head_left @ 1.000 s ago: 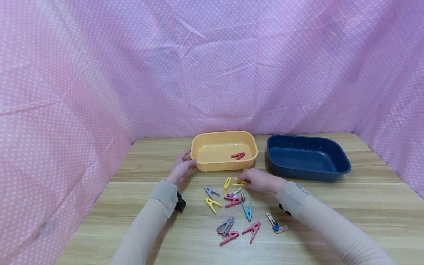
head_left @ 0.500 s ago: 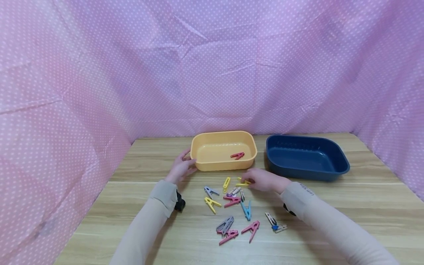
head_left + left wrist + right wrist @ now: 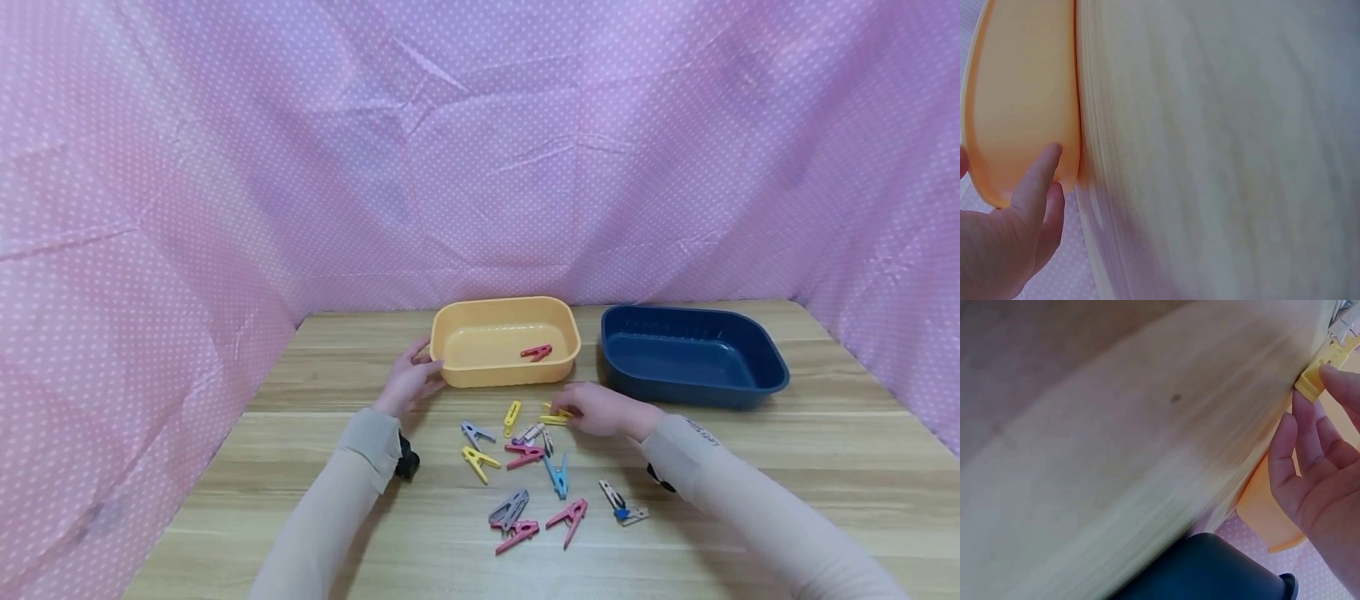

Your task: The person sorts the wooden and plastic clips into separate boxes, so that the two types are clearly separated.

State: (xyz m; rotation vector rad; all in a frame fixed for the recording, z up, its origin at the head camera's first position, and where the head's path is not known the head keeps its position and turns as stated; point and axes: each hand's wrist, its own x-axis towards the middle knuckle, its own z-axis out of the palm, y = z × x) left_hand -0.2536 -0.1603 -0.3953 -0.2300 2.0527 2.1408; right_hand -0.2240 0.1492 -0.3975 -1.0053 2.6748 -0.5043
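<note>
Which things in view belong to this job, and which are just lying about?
Likely in the job:
yellow clip, pinched by the right grip
yellow-orange tray, touched by the left grip
red clip inside
loose clips on the table

Apparently just lying about:
navy tray, untouched, role unclear
dotted cloth behind

We see dark lettering [image 3: 702, 432] on the right sleeve's cuff [image 3: 672, 450], in front of the blue basin [image 3: 675, 388], too small to read.
</note>
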